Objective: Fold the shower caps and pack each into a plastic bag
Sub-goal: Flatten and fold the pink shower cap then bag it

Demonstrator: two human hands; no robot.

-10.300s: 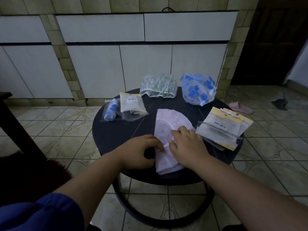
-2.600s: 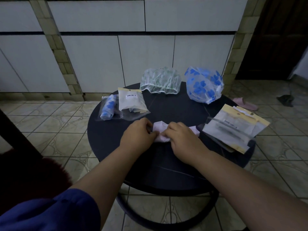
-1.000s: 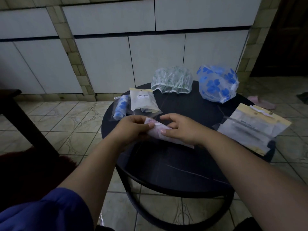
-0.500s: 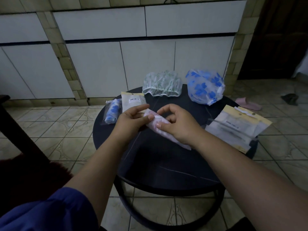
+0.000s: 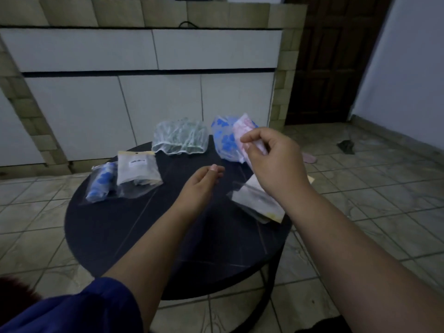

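— Bags first: where do they lie from the hand that holds the cap?

— Just below and a little toward me. My right hand [image 5: 271, 159] is raised above the table [image 5: 115, 236], and the stack of empty plastic bags [image 5: 254, 200] lies flat on the table right under that wrist, partly hidden by it.

— And the cap itself?

— The folded pink shower cap [image 5: 245, 131] is a narrow roll pinched between my right thumb and fingers [image 5: 249, 138]. Its long axis runs steeply, upper end poking up past my fingers in front of the blue-flowered cap [image 5: 223, 140], lower end hidden behind my palm.

— Your other hand?

— My left hand [image 5: 201, 186] hovers low over the middle of the table, fingers loosely curled, thumb near the forefinger, holding nothing. It is near the bags, on their left side.

— So which hand fetches a bag?

— The left, I judge: it is free, and the bags' near edge is a short reach to its right, while the right keeps the roll from springing open.
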